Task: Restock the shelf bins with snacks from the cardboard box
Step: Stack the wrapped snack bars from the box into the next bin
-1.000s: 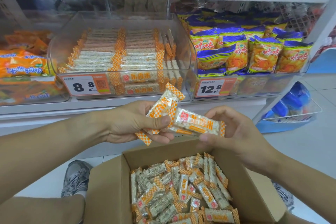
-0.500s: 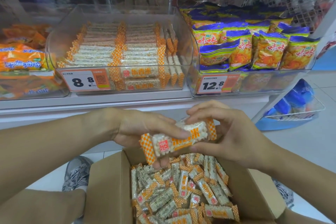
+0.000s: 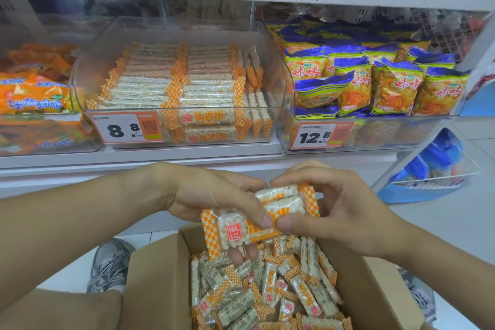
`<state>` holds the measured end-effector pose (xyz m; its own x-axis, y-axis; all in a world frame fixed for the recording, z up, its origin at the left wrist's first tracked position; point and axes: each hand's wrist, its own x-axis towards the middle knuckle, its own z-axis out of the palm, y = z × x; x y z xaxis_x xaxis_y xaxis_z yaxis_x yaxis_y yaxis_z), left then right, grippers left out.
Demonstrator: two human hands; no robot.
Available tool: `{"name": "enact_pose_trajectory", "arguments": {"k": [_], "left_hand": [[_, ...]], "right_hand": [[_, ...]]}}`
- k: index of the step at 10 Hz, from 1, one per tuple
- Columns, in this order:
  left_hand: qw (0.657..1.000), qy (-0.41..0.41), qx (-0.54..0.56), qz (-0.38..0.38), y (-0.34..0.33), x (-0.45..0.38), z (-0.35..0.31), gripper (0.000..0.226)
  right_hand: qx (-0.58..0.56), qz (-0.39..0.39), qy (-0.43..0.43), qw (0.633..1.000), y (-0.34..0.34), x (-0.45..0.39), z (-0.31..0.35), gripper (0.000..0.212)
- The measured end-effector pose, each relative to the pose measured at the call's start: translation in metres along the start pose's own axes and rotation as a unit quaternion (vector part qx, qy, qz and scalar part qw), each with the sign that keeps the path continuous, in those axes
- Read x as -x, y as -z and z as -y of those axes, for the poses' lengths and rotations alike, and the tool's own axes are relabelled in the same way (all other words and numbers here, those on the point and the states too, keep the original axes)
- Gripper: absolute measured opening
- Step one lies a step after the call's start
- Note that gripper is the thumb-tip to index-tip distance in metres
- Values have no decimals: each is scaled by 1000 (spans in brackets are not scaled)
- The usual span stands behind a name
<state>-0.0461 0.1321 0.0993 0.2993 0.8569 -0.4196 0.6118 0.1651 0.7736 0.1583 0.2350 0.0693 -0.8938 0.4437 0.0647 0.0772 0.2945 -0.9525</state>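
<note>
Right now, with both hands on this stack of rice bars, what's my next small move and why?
Probably lift the stack up to the clear bin tagged 8.8: both hands hold squared-up bars, and that bin holds matching orange-checked ones.

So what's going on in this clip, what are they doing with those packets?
A person is restocking. Both hands, left hand and right hand, grip a small stack of orange-checked rice snack packets above the open cardboard box, which is full of the same packets. The matching clear shelf bin, priced 8.8, sits straight ahead, already largely filled.

Two hands, one cardboard box (open), two price tags.
</note>
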Motion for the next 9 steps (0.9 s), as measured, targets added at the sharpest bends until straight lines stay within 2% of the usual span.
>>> {"name": "enact_pose_trajectory", "arguments": {"k": [1,2,3,4,5,6,7,8,9], "left_hand": [[999,33,-22,31,15,3,8,18],[987,19,-153,-44,23,-3,9,48],[964,-27,-243,-107,24,-7,4,47],[934,-38,-316,-161,35,-5,2,49],[922,-59,-319,-213,50,1,5,58],[917,-65,-317,-233,54,6,8,69],[895,-51,-298,-327,56,10,7,84],[858,-2,-151,-491,58,19,0,65],[859,64,180,-476,51,19,-7,56]], "right_hand": [[91,-20,26,995,-1,-2,-1,41],[171,-42,76,981,-4,-8,-2,39],[234,-77,125,961,-9,-15,0,35],[264,-102,132,950,-11,-19,4,37],[305,-92,124,940,-11,-24,11,40],[328,-121,174,921,-16,-32,13,37],[301,-207,185,912,-16,-41,10,36],[269,-295,177,900,-14,-47,8,37],[263,-335,208,880,-19,-53,12,38]]}}
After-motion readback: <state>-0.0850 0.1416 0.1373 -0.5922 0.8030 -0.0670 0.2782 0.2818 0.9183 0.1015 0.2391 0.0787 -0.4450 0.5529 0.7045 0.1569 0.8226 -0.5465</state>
